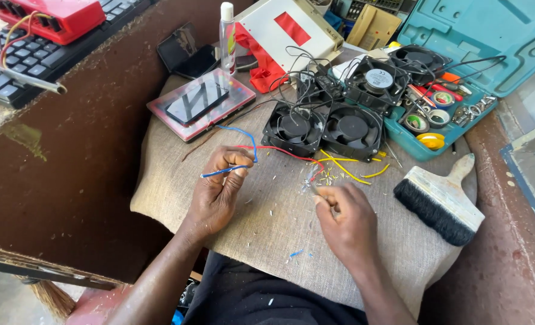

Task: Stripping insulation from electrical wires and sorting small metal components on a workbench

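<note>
Left hand (218, 191): raised slightly over the cloth-covered table (177, 180), wrist bent inward, fingers curled and pinched together on a blue wire (236, 150) that loops up and back from the grip; a red wire (279, 150) runs from the same hand toward the far right.

Right hand (347, 219): palm down, low over the cloth, thumb and forefinger pressed together on a bundle of stripped wire ends (313, 176) just left of the knuckles.

Two black cooling fans (322, 126): flat on the cloth, just beyond both hands, with two more farther right.

Yellow wires (348, 168): loose on the cloth near the fans.

Wide paintbrush (440, 201): lying at the right edge of the cloth, near the right hand.

Teal tool case (460, 66): open, far right.

Pink-framed tablet (200, 102): far left of the fans.

Open room: bare cloth between the hands and toward the near edge, littered with wire trimmings.
</note>
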